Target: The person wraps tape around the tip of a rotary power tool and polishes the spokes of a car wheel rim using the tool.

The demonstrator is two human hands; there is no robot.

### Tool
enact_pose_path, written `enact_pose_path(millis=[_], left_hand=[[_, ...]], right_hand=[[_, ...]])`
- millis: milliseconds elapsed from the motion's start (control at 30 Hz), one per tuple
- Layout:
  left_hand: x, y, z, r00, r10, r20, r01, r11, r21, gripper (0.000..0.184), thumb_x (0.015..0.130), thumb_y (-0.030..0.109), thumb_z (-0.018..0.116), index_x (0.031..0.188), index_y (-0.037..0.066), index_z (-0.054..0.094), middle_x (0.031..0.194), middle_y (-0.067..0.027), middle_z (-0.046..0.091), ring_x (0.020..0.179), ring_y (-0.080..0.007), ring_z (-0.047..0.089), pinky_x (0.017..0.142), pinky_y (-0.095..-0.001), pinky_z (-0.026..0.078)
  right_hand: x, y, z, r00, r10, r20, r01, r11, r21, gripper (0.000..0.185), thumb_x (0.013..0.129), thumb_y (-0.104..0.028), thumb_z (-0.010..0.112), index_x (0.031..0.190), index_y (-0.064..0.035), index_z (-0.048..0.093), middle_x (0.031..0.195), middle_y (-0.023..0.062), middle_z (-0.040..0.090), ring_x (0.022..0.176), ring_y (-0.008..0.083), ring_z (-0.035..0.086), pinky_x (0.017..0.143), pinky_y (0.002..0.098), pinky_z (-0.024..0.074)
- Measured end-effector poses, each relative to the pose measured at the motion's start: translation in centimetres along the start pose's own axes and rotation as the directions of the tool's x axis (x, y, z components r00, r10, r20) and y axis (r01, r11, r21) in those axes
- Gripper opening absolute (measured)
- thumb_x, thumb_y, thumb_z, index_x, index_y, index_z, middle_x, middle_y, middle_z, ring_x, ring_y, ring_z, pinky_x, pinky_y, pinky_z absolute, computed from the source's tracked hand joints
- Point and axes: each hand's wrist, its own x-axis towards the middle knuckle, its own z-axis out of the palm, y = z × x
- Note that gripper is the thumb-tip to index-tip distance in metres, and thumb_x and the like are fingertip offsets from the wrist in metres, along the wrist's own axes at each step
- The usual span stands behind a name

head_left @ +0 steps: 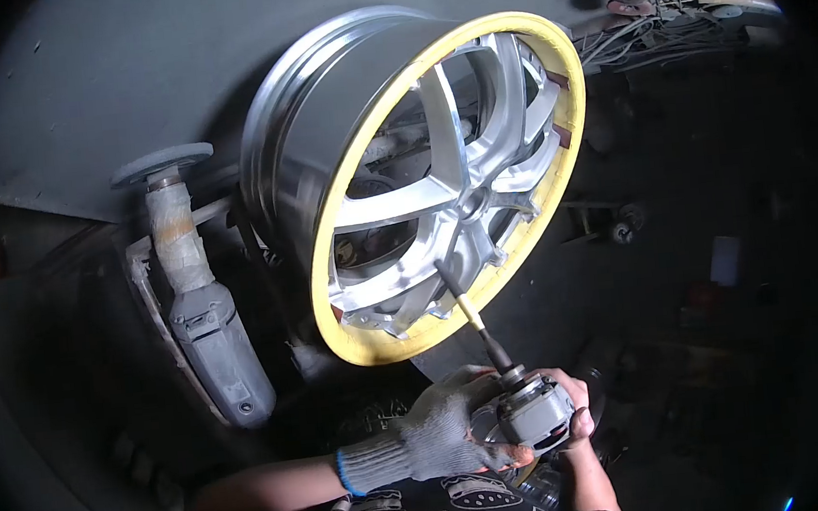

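My left hand (444, 428), in a grey knit glove with blue cuff, wraps round the left side of a grey power tool (537, 414). Bare, my right hand (576, 404) grips the tool's right side. A long shaft (473, 314) with a yellow middle section runs up from the tool, and its dark tip overlaps the lower spokes in view; whether it touches them cannot be told. The silver alloy wheel (411, 197) stands tilted, its front rim covered with a yellow band (341, 344).
At the left, a grinder (218, 355) with a wrapped neck and round disc (162, 164) stands upright on a bracket. A grey panel (121, 76) is behind the wheel. Wire racks and cables (662, 34) are at the upper right. A dark floor lies below right.
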Motion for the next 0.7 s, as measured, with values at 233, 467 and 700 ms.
enact_pose_path(millis=[233,467,700], left_hand=[[3.1,-1.7,3.0,0.988,0.016,-0.155,-0.073,0.926,-0.372,0.128,0.057,0.042,0.095,0.149,-0.005,0.02,0.141,-0.0197,0.044,0.133,-0.0276,0.041,0.112,-0.0392,0.034],[8.7,-2.4,5.0,0.99,-0.142,-0.003,0.095,0.675,-0.732,0.108,0.055,0.036,0.096,0.141,0.002,0.04,0.138,-0.0157,0.047,0.129,-0.0208,0.045,0.108,-0.0376,0.037],[13.7,-2.4,6.5,0.96,-0.176,-0.218,0.018,0.814,-0.58,0.096,0.057,0.032,0.093,0.136,0.002,0.048,0.14,-0.0127,0.048,0.131,-0.021,0.045,0.109,-0.0365,0.035]], right_hand=[[0.2,2.1,1.4,0.991,0.122,0.049,-0.131,0.887,0.443,0.111,0.076,-0.087,0.021,0.105,0.0117,0.062,0.091,0.0181,0.07,0.083,0.0275,0.069,0.078,0.0346,0.0532],[3.7,7.5,-0.9,0.977,-0.06,0.203,-0.115,0.656,0.746,0.117,0.071,-0.091,0.034,0.123,0.0119,0.055,0.114,0.0189,0.066,0.108,0.0304,0.064,0.099,0.038,0.0458],[8.1,14.6,-3.8,0.85,-0.46,0.257,0.142,0.67,0.729,0.119,0.031,-0.043,0.098,0.13,0.0036,0.052,0.127,0.017,0.06,0.121,0.0321,0.057,0.108,0.0421,0.0367]])
